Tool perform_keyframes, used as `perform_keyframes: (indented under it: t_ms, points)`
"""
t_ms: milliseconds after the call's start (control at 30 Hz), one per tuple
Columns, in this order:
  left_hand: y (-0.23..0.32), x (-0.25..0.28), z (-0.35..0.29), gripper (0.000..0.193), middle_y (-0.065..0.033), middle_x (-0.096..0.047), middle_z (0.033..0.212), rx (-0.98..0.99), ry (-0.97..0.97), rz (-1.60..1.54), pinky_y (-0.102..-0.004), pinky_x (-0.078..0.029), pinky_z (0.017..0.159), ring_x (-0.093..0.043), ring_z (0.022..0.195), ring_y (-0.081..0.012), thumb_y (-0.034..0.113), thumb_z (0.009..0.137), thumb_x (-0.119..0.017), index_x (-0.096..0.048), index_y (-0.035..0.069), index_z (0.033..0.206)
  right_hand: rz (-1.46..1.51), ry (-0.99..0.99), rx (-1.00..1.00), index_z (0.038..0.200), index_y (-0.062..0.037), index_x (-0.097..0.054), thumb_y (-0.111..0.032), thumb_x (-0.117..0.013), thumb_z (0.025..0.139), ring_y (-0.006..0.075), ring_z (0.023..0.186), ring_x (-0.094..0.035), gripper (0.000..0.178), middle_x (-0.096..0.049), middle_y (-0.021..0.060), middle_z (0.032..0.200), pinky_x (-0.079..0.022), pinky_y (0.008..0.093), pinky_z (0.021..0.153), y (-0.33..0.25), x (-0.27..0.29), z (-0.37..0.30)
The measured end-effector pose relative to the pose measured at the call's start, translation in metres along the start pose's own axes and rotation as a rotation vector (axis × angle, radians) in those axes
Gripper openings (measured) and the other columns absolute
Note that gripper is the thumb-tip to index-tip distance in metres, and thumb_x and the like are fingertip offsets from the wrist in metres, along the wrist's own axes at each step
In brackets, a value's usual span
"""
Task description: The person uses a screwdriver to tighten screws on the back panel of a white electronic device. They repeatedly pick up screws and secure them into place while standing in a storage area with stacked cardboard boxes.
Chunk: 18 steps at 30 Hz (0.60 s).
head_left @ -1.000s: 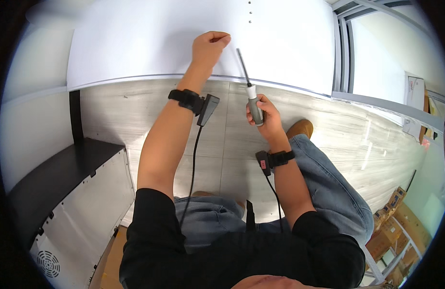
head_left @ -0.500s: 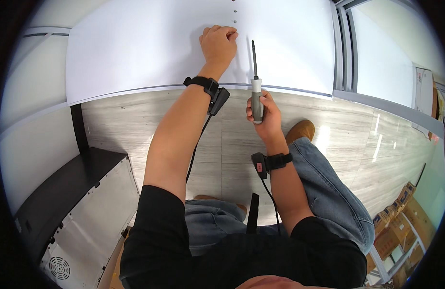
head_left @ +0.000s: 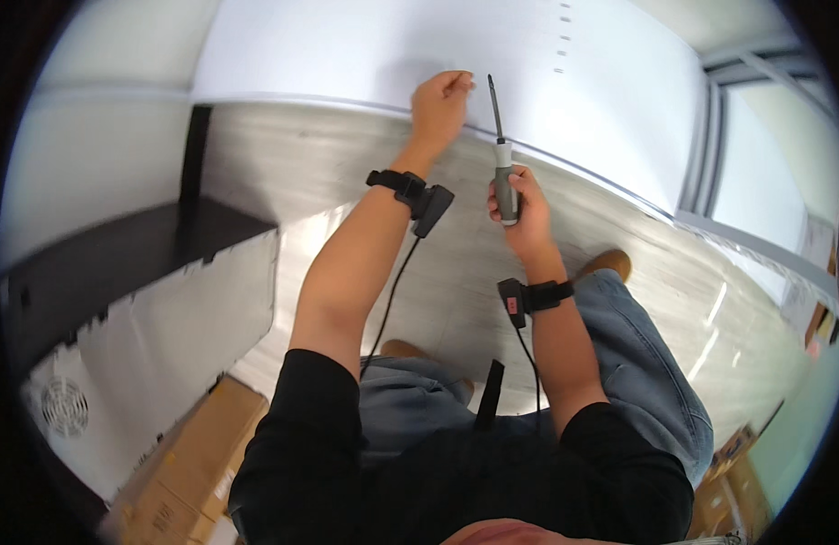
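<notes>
A screwdriver [head_left: 504, 168] with a grey and white handle stands in my right hand [head_left: 528, 213], its fingers wrapped round the handle and its dark shaft pointing away from me over the table edge. My left hand [head_left: 439, 111] is just left of the shaft, above the near edge of the white table [head_left: 319, 54]. Thumb and forefinger are pinched together close to the screwdriver's tip; whatever they hold is too small to make out. Beyond and to the right, several small dark pieces [head_left: 565, 38], smeared by motion, lie in a row on the tabletop.
Grey metal framing [head_left: 703, 136] borders the table on the right. At the left stands a black-topped cabinet [head_left: 138, 241] with a pale vented side, and a cardboard box [head_left: 197, 454] is beside it. Cables [head_left: 397, 286] run from the black devices strapped to my wrists.
My view has turned, so the table and row of small pieces appear shifted. My left hand has come back toward the table's near edge, closer to the screwdriver's tip. My right hand keeps its grip.
</notes>
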<state>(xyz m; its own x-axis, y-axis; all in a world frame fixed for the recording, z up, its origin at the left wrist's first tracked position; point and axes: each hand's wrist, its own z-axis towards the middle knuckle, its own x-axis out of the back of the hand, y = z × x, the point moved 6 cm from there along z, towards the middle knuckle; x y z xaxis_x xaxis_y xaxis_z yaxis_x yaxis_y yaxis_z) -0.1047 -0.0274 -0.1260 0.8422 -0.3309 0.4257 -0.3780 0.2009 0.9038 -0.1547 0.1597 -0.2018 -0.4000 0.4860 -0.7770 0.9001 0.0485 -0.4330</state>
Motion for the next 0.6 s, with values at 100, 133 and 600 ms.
perform_keyframes:
  t_ms: [100, 133, 600]
  points:
    - [0.001, 0.045, -0.019, 0.029, -0.0127, -0.067, 0.095, 0.183, -0.054, -0.274, -0.0275, -0.054, 0.066, -0.066, 0.075, -0.0193, 0.020, 0.098, -0.046, -0.060, -0.003, 0.109, -0.165, -0.109, -0.027, 0.106, -0.0065, -0.052, -0.022, -0.052, 0.089, 0.0149, 0.062, -0.056, 0.023, -0.059, 0.0066, 0.078, -0.043, 0.0274, 0.052, 0.008, -0.044, -0.005]
    - [0.006, 0.056, -0.029, 0.029, -0.0129, -0.067, 0.095, 0.214, -0.013, -0.300, -0.0279, -0.054, 0.065, -0.067, 0.075, -0.0200, 0.019, 0.098, -0.045, -0.060, -0.003, 0.110, -0.217, -0.133, -0.038, 0.106, -0.0064, -0.052, -0.022, -0.052, 0.089, 0.0145, 0.062, -0.057, 0.023, -0.059, 0.0064, 0.078, -0.043, 0.0270, 0.051, 0.011, -0.049, -0.006]
    - [-0.011, 0.212, -0.155, 0.033, -0.0144, -0.066, 0.096, 0.496, 0.548, -0.515, -0.0271, -0.055, 0.056, -0.068, 0.072, -0.0223, 0.011, 0.097, -0.036, -0.046, 0.001, 0.126, -0.871, -0.471, -0.346, 0.119, -0.0075, -0.054, -0.036, -0.052, 0.094, 0.0078, 0.058, -0.050, 0.038, -0.057, 0.0030, 0.083, -0.041, 0.0232, 0.054, 0.065, -0.137, -0.053]
